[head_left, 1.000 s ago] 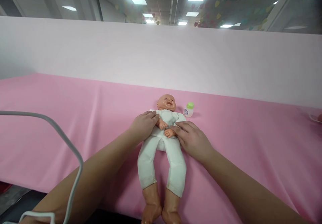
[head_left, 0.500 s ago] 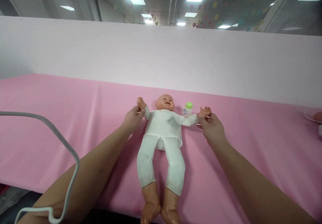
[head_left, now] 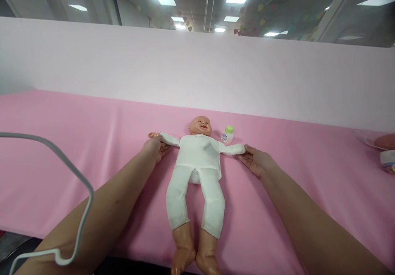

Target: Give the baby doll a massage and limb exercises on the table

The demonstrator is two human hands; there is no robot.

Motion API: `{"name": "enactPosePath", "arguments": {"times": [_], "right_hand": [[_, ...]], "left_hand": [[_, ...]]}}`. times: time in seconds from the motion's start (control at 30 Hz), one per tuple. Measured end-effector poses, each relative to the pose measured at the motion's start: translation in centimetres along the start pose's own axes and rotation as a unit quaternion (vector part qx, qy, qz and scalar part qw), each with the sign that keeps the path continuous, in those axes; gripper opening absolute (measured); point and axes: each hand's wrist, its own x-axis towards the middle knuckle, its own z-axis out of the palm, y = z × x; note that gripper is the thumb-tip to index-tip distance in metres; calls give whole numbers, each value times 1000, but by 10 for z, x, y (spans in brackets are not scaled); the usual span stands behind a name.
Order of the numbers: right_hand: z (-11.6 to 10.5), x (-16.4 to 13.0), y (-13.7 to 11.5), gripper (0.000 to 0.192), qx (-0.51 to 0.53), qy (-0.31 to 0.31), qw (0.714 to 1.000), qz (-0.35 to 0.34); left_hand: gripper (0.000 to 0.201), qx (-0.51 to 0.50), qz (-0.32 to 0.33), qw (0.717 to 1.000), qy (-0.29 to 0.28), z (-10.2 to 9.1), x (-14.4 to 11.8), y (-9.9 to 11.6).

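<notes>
While spread flat, doll (head_left: pixel 199 159) lies between 2 hands.

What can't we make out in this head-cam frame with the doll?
- Doll, head view: its hand on the right is covered by the right hand; whether the fingers close on it cannot be told.
- Left hand: the grip on the doll's sleeve is hidden by the hand's back.
- Small bottle: label too small to read.
- Objects at the right edge: cut off by the frame.
- White cable: both ends run out of the frame.
</notes>
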Motion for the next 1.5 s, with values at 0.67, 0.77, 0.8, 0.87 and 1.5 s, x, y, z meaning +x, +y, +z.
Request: {"name": "enactPosePath", "arguments": {"times": [0.67,0.77,0.8,0.87,1.5], "right_hand": [[44,-83,35,33,-513,-215,518,-650],[48,-84,39,31,-520,-224,508,-649],[48,-84,40,31,-520,-225,512,-646],[46,-83,41,35,-507,-224,538,-636],[1,2,10,24,-111,-46,983,-141]], "left_hand": [[42,666,559,459,-180,10,-72,-10],[42,668,566,444,-189,10,-69,-14],[42,667,566,445,-193,10,-68,-15],[42,657,562,461,-200,10,-68,-16],[16,19,75,997,8,1,-9,3]]}}
